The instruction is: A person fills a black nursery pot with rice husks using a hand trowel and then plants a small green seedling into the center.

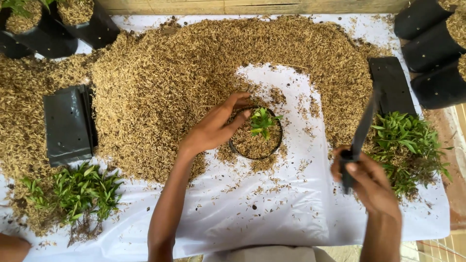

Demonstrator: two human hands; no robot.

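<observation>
Seen from above: a white plastic sheet (272, 213) spread over a work surface, heaped across its far half with a broad mound of tan rice husk (170, 82).

Near the middle, in a cleared patch of the sheet, a small round black pot (256, 133), filled with husk, upright, with 1 green seedling (262, 121) standing in it toward the far side.

Left hand (213, 128) reaching in from the lower left, resting at the pot's left rim. Fingers (240, 116) loosely spread and gently curved, tips touching the husk just beside the seedling's stem; nothing gripped.

Right hand (366, 182) raised at the right, well apart from the pot. Fingers closed around the lower end of a flat black plastic grow bag (363, 128), held nearly upright and slightly tilted, its upper end pointing away toward the far right.

Just right of that hand, a bundle of green seedlings (407, 145) lying on the sheet, roots toward the near edge. Beyond it, a flat stack of black bags (391, 85). At the left, another stack of flat black bags (68, 123), and below it a 2nd bundle of seedlings (73, 194).

In the far corners, filled black bags: several at the top left (53, 26), several lying at the top right (432, 53).
</observation>
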